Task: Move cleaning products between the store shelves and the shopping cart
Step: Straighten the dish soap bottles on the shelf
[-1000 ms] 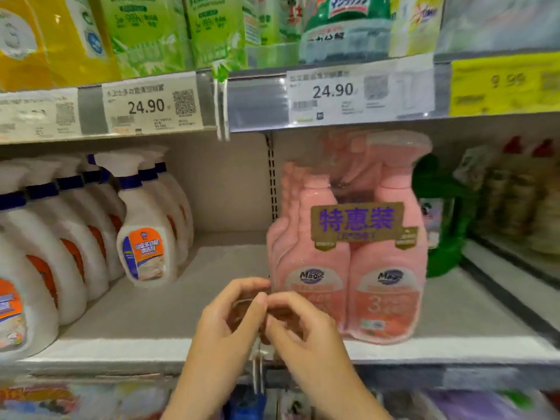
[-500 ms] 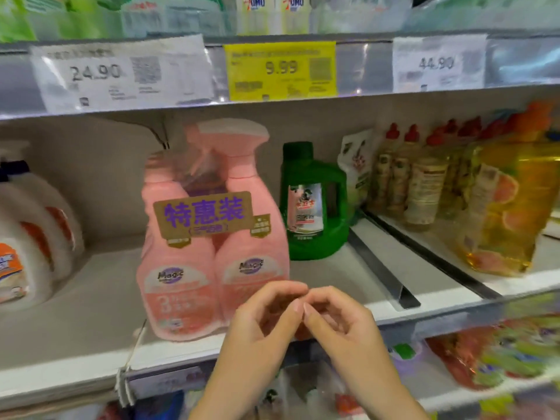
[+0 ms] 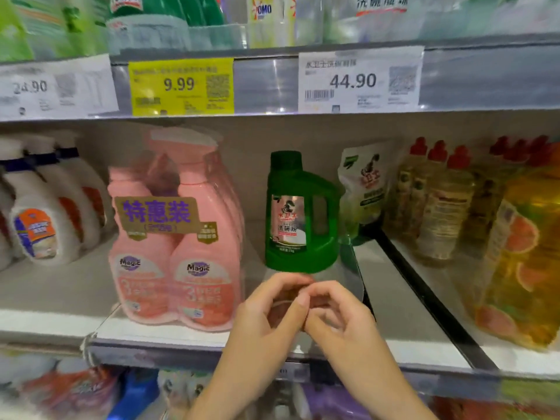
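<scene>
My left hand (image 3: pixel 266 310) and my right hand (image 3: pixel 342 319) meet fingertip to fingertip in front of the shelf edge (image 3: pixel 188 331). Their fingers are loosely curled and hold nothing. Just left of my hands stands a pink twin pack of spray bottles (image 3: pixel 175 253) with a gold label. A green jug (image 3: pixel 298 216) with a dark cap stands directly behind my hands, a short way back on the shelf. Neither hand touches a product. No shopping cart is in view.
White spray bottles (image 3: pixel 42 213) fill the left of the shelf. A white pouch (image 3: pixel 363 189), red-capped yellow bottles (image 3: pixel 439 201) and yellow grapefruit pouches (image 3: pixel 524 256) stand right of a black divider (image 3: pixel 424 292). Price tags (image 3: pixel 181 86) line the shelf above. More products sit below.
The view has swung right along the shelf: the pink pack went from centre to left and the green jug came behind my hands. My hands stay together, holding nothing.
</scene>
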Demonstrator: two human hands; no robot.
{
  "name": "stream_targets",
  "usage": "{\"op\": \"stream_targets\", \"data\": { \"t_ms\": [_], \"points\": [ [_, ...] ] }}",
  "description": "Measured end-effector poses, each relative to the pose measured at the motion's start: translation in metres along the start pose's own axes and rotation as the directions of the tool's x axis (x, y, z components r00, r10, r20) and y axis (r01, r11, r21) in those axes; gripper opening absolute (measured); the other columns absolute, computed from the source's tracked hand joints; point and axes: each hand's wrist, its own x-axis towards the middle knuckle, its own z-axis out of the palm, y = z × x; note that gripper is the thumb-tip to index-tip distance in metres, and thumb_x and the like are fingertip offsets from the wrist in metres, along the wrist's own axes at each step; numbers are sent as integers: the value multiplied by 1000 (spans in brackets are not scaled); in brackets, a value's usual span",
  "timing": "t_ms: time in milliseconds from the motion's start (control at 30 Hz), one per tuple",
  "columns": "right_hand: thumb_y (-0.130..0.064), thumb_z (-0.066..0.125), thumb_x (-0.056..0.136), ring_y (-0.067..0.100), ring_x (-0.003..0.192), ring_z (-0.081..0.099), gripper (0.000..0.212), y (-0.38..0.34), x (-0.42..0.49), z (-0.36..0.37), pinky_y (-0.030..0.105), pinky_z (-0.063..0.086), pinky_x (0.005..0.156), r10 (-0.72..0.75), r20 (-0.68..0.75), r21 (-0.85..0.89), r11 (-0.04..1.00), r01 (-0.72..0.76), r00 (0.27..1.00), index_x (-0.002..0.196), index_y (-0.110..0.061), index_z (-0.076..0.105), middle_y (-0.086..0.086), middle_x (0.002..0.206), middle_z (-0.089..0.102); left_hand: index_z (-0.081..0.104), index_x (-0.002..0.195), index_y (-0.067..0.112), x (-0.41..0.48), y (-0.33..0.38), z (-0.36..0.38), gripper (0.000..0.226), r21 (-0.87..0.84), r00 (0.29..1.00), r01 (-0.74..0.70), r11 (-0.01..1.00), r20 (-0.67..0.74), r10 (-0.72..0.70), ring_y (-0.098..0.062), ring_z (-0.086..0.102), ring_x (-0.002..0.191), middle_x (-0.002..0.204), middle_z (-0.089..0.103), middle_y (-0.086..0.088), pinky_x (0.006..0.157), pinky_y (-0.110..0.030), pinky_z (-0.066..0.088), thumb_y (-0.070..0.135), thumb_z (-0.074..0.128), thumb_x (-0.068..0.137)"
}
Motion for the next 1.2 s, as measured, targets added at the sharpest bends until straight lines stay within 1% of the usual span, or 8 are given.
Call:
{"op": "stream_targets", "data": {
  "t_ms": [233,400,567,700,900,1033,1133,1200],
  "points": [
    [3,55,92,13,96,70,27,17,14,23,27,55,85,65,34,25,998,-66,997,105,-19,63,0,99,74,66,107,18,2,-9,-20,21,140,996,69,988,-56,-62,-5,67,98,103,71,8,82,-16,50,4,58,93],
    [5,59,89,11,89,71,31,12,10,31,25,56,79,72,11,31,997,-72,997,97,-24,65,-2,91,75,68,102,21,0,-7,-19,19,72,992,58,996,-117,-50,-10,68,96,99,72,4,81,-19,51,21,61,85],
    [0,68,81,9,85,70,39,-15,-10,0,25,55,76,-76,-127,3,997,77,989,85,-38,68,-3,89,72,69,103,34,6,20,7,28,-31,998,-40,999,52,42,-18,67,102,107,69,0,86,-31,54,40,62,76],
    [-20,79,71,15,76,68,19,-36,-26,-34,24,57,71,-145,-331,41,985,168,932,88,-24,72,3,83,71,67,101,43,19,35,32,25,-63,983,-122,991,128,129,-8,64,103,106,68,9,83,-14,49,40,65,77],
    [-26,70,66,21,80,70,31,-44,-40,-75,23,56,73,-135,-511,-50,991,127,849,95,-15,68,9,84,71,64,101,49,20,47,67,29,-150,959,-63,987,266,101,1,62,101,102,67,15,78,-5,45,33,62,76],
    [-27,69,70,17,82,69,28,-36,-44,-104,22,55,73,-90,-481,-35,996,84,872,97,-18,67,3,83,71,59,107,53,21,50,104,31,-138,976,4,990,215,26,7,58,107,113,62,23,82,-6,45,43,65,78],
    [-21,71,81,18,89,69,15,-31,-40,-119,28,57,82,-33,-418,-53,999,12,908,94,-27,67,0,88,70,53,118,44,49,40,127,36,-127,994,103,986,49,-97,9,53,111,125,54,23,81,-2,42,21,62,91],
    [-17,65,89,3,93,66,20,-27,-39,-135,19,54,83,14,-325,-62,997,-36,946,101,-31,62,-7,98,68,47,129,34,75,30,153,42,-119,974,172,978,-128,-186,4,51,110,133,51,11,77,3,37,12,56,94]
  ]
}}
